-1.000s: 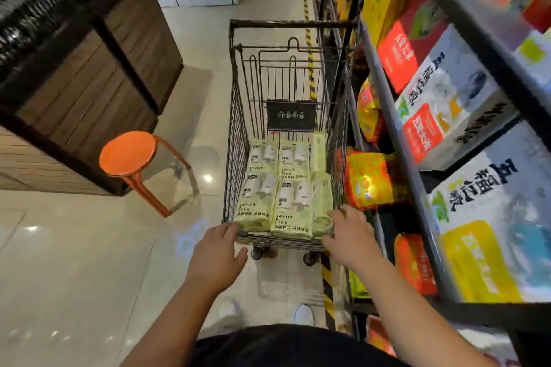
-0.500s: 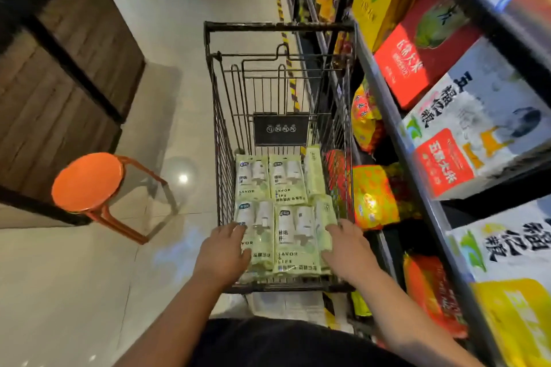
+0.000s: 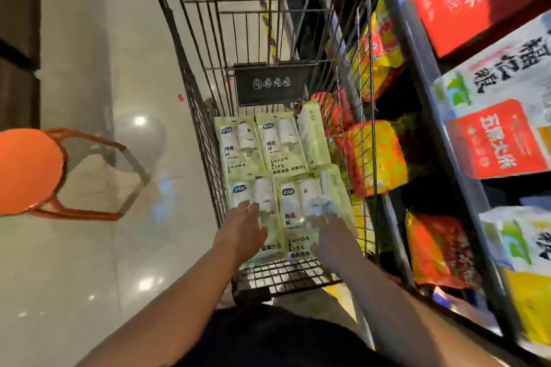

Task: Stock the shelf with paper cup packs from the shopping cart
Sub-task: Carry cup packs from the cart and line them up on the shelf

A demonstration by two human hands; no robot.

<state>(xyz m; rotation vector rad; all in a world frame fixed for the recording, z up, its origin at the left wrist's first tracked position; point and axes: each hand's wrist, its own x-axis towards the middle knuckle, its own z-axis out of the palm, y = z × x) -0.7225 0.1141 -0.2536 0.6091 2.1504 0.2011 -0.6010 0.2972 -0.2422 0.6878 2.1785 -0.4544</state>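
Note:
A wire shopping cart [image 3: 190, 74] stands in the aisle below me, against the shelf [image 3: 423, 74] on the right. Several pale green paper cup packs [image 3: 280, 146] lie flat in its basket, two rows deep, with more standing on edge along the right side. My left hand [image 3: 241, 232] lies flat, fingers apart, on the near left pack [image 3: 268, 235]. My right hand [image 3: 331, 240] rests with spread fingers on the near right pack [image 3: 298, 217]. Neither hand is closed around a pack. Motion blurs both hands.
An orange round stool [image 3: 26, 170] stands on the shiny tiled floor to the left of the cart. The shelf holds red and white rice boxes [image 3: 492, 116] above and bright snack bags [image 3: 378, 155] lower down. A dark wooden counter [image 3: 18, 39] is at far left.
I have leaned further over the cart. Both hands have moved from the cart's near rim forward into the basket, onto the nearest packs.

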